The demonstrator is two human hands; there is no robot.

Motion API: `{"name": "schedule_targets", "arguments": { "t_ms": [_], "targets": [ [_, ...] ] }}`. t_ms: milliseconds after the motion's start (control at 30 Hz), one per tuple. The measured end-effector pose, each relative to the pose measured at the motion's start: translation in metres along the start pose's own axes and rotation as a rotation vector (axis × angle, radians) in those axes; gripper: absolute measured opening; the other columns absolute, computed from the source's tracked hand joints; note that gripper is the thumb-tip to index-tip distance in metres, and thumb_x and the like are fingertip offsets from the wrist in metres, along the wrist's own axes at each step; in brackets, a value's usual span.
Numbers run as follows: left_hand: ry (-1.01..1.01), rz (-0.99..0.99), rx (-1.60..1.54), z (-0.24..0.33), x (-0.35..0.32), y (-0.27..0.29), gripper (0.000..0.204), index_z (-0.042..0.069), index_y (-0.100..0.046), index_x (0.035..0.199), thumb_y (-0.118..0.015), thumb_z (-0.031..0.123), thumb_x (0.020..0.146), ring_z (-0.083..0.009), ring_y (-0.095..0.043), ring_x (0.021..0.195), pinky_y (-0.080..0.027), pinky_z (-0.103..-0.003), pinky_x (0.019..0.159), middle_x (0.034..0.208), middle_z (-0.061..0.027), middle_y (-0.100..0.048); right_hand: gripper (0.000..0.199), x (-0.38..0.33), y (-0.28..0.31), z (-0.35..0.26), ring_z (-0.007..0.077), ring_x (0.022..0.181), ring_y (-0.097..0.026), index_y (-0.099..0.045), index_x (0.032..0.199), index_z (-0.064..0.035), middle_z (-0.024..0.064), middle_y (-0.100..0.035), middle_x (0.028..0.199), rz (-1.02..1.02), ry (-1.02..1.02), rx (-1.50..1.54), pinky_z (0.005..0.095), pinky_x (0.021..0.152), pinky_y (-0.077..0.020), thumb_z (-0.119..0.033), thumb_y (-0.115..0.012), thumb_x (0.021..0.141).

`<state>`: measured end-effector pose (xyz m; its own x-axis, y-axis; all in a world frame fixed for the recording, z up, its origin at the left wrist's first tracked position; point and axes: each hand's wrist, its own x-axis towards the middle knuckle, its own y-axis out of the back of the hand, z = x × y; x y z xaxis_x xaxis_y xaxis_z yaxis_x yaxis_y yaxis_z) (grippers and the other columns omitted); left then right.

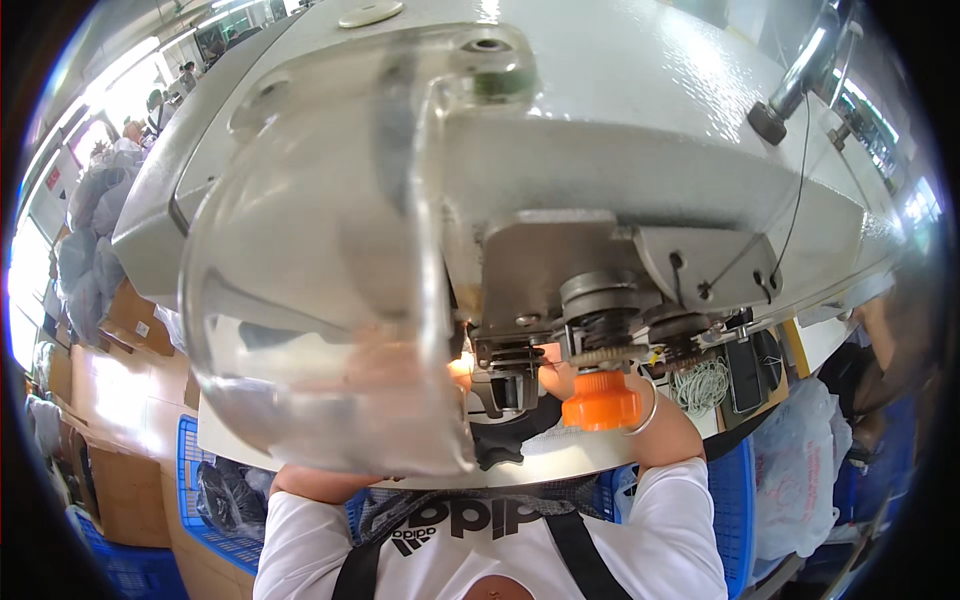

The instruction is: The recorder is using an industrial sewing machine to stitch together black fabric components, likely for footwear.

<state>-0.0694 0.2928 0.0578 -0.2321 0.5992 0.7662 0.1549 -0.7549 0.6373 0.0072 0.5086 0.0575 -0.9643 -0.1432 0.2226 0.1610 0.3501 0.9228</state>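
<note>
A large white sewing machine head (640, 60) fills the upper middle. On its front are a clear plastic guard (300, 250), a metal tension plate (545, 260) and an orange knob (601, 402). Dark fabric (515, 432) lies on the pale table below the needle area. My left hand (388, 355) shows only as a blur through the guard, beside the needle area. Most of my right hand (556, 376) is hidden behind the knob and tension parts; a bangle (648, 408) circles that wrist. Both hands are close to the fabric, but whether their fingers grip it is hidden.
A coil of pale cord (700, 387) and a dark phone (743, 377) lie right of my right forearm. Blue baskets (737, 520) flank me, and a clear plastic bag (795, 465) sits at the right. Cardboard boxes (130, 495) stand at the left.
</note>
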Motion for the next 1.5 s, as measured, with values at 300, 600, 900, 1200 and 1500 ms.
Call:
{"name": "schedule_targets", "arguments": {
  "t_ms": [300, 600, 900, 1200, 1500],
  "targets": [
    [-0.009, -0.015, 0.106, -0.006, 0.004, 0.008, 0.025, 0.007, -0.066, 0.083, -0.074, 0.011, 0.06, -0.0211, -0.061, 0.063, -0.047, -0.035, 0.06, 0.076, -0.0036, -0.065, 0.027, 0.005, 0.004, -0.021, 0.0284, 0.064, -0.061, -0.069, 0.098, -0.0129, 0.007, -0.066, 0.077, 0.328, 0.272, 0.17, 0.036, 0.055, -0.0474, -0.015, -0.066, 0.071],
    [-0.055, -0.064, 0.163, -0.019, 0.063, -0.025, 0.026, 0.008, -0.066, 0.084, -0.075, 0.013, 0.06, -0.0207, -0.06, 0.062, -0.046, -0.036, 0.059, 0.076, -0.0033, -0.065, 0.033, -0.003, -0.009, -0.031, 0.0303, 0.062, -0.058, -0.065, 0.088, -0.0102, 0.0073, -0.061, 0.073, 0.273, 0.18, 0.095, 0.0396, 0.052, -0.0433, -0.027, -0.076, 0.062],
    [-0.105, -0.14, 0.27, -0.025, -0.003, 0.028, 0.028, 0.008, -0.066, 0.085, -0.076, 0.015, 0.06, -0.0203, -0.06, 0.062, -0.044, -0.037, 0.059, 0.076, -0.0031, -0.064, 0.032, -0.003, -0.001, -0.038, 0.0282, 0.059, -0.057, -0.065, 0.091, -0.0114, 0.0075, -0.059, 0.072, 0.241, 0.175, 0.27, 0.0367, 0.045, -0.0401, -0.032, -0.075, 0.068],
    [-0.017, -0.183, 0.025, -0.014, -0.001, 0.023, 0.009, 0.011, -0.063, 0.076, -0.07, 0.011, 0.071, -0.0232, -0.061, 0.063, -0.049, -0.036, 0.065, 0.069, -0.0021, -0.063, 0.019, -0.011, 0.004, -0.037, 0.0247, 0.057, -0.058, -0.063, 0.091, -0.0096, 0.0072, -0.056, 0.072, 0.225, 0.139, 0.058, 0.0365, 0.043, -0.0409, -0.017, -0.068, 0.075],
    [-0.049, -0.153, -0.01, -0.01, 0.009, 0.021, 0.014, 0.01, -0.066, 0.085, -0.069, 0.01, 0.071, -0.0245, -0.062, 0.074, -0.05, -0.037, 0.068, 0.082, -0.0048, -0.064, 0.03, -0.009, 0.01, -0.041, 0.0275, 0.058, -0.059, -0.066, 0.086, -0.0133, 0.0067, -0.06, 0.073, 0.236, 0.141, 0.197, 0.0375, 0.047, -0.0415, -0.03, -0.076, 0.064]
  ]
}}
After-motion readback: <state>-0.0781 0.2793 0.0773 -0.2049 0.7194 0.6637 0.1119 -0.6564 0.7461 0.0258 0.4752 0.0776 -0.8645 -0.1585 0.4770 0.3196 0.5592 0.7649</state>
